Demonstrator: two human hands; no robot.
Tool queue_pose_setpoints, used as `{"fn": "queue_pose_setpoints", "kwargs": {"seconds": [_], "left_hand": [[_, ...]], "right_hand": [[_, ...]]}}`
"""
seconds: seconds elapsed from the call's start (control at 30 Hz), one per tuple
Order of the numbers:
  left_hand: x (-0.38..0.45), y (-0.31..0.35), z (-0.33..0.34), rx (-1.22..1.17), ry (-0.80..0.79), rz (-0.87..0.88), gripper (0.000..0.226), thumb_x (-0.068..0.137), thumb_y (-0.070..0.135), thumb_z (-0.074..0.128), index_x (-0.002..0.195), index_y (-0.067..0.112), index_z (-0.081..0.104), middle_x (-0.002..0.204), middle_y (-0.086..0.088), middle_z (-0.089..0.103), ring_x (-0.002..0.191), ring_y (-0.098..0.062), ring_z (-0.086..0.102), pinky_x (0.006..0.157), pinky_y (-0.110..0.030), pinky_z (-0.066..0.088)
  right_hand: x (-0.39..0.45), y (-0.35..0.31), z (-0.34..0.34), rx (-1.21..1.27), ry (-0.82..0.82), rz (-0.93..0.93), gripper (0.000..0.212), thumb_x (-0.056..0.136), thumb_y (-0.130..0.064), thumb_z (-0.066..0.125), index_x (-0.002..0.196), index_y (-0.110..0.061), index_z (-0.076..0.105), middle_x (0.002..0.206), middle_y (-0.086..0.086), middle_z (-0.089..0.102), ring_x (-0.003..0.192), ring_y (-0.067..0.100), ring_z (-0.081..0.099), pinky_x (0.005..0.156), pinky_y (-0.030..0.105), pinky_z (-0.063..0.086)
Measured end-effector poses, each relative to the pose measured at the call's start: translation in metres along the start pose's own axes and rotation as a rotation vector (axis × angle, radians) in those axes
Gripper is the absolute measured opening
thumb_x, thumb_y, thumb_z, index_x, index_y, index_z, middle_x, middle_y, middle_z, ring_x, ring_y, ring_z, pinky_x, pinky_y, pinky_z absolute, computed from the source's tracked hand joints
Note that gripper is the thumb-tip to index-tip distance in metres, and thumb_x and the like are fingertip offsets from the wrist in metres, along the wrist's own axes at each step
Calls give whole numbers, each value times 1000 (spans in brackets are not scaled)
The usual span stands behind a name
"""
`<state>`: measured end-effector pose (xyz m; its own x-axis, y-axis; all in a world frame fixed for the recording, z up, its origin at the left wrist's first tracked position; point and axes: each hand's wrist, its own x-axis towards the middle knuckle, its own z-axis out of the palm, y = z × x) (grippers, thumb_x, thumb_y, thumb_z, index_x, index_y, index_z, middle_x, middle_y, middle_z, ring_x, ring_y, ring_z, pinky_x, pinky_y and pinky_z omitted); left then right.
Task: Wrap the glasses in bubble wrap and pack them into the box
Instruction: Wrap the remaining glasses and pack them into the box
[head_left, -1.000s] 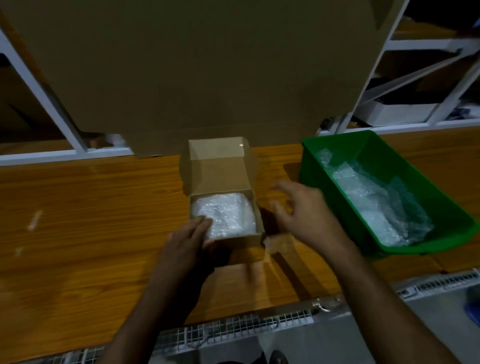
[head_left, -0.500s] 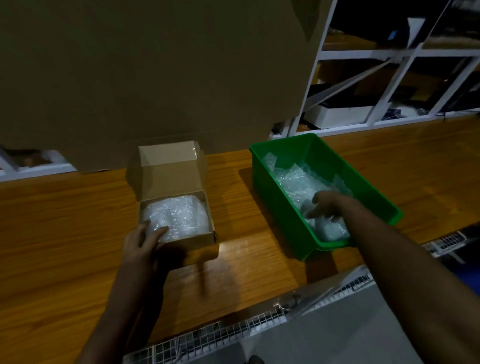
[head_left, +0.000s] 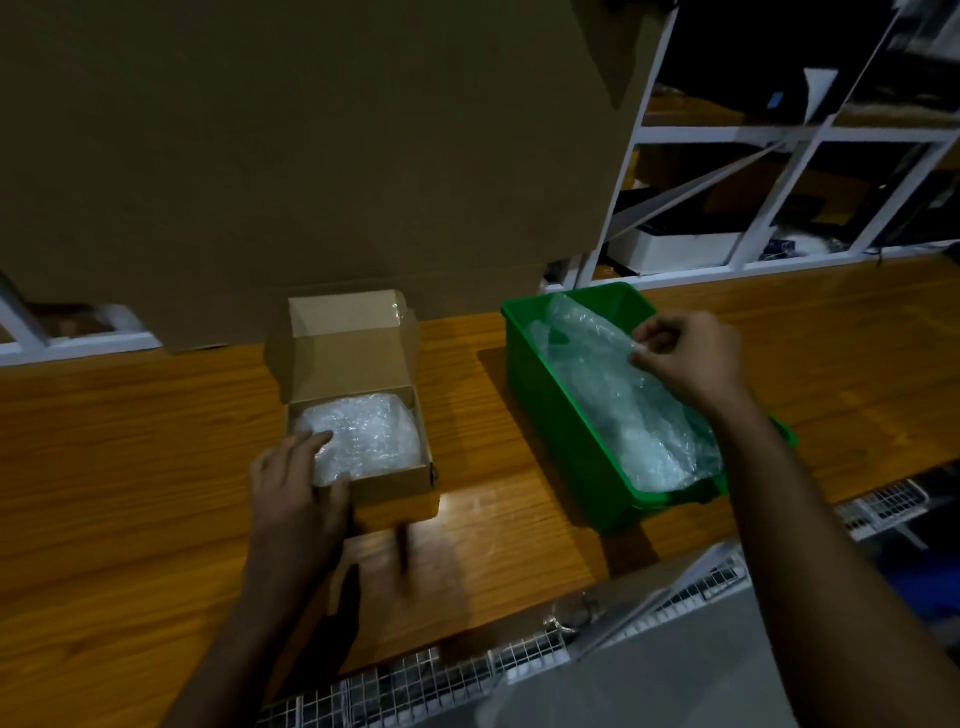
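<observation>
A small cardboard box (head_left: 400, 486) stands open on the wooden table, lid flap raised behind it. Inside lies a bubble-wrapped bundle (head_left: 366, 434); what it covers is hidden. My left hand (head_left: 296, 493) rests on the box's near-left corner, fingers straight and touching the bundle. To the right, a green plastic bin (head_left: 550, 415) holds loose bubble wrap (head_left: 618, 395). My right hand (head_left: 685, 356) is above the bin and pinches the edge of a bubble wrap sheet, lifting it. No bare glasses are visible.
A large cardboard sheet (head_left: 311, 156) leans upright behind the box. White metal shelving (head_left: 779, 156) with boxes stands at the back right. The wooden table (head_left: 130, 467) runs left and right; a wire mesh rail (head_left: 441, 675) lines its near edge.
My right hand went from beside the box into the green bin, then rose pinching a bubble wrap sheet. My left hand stayed on the box corner. The view turned right.
</observation>
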<state>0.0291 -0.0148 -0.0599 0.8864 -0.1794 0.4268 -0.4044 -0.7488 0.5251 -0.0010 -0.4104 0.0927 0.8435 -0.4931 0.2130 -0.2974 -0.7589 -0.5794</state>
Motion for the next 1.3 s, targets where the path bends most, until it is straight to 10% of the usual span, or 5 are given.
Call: {"fn": "queue_pose_setpoints", "kwargs": {"seconds": [0.2, 0.43, 0.7, 0.97, 1.3], "left_hand": [[13, 69, -19, -738, -318, -311, 53, 86, 48, 68, 134, 29, 57, 135, 12, 58, 110, 8, 58, 93, -27, 50], [8, 66, -35, -1612, -604, -830, 59, 99, 53, 41, 136, 9, 56, 126, -20, 66, 103, -28, 69, 85, -41, 56], [-24, 25, -49, -1568, -426, -984, 47, 102, 34, 40, 134, 2, 52, 122, -27, 67, 109, -41, 67, 91, -52, 54], [-38, 1, -62, -1499, -393, -947, 47, 101, 37, 44, 132, 3, 55, 121, -26, 66, 106, -40, 67, 85, -50, 55], [-40, -33, -77, -924, 22, -772, 47, 65, 26, 92, 89, 10, 55, 97, -10, 67, 92, -27, 61, 64, -32, 50]], "right_hand": [[-82, -76, 6, 522, 3, -171, 24, 82, -11, 77, 95, -29, 68, 90, -9, 68, 88, 4, 66, 77, 30, 59], [-176, -118, 108, 10, -202, -838, 13, 84, -19, 63, 92, -28, 68, 84, -10, 60, 85, 13, 52, 73, 35, 49], [-178, -103, 136, 510, -31, 22, 50, 81, -42, 77, 124, -30, 56, 129, -3, 51, 112, 12, 54, 81, 18, 42], [-157, -87, 190, 790, -747, 540, 128, 42, -54, 97, 149, -14, 38, 138, 8, 60, 118, 31, 62, 100, 50, 50], [-145, -102, 145, 949, -346, 141, 18, 94, -6, 64, 104, -21, 65, 103, 4, 72, 101, 26, 68, 85, 44, 56]]}}
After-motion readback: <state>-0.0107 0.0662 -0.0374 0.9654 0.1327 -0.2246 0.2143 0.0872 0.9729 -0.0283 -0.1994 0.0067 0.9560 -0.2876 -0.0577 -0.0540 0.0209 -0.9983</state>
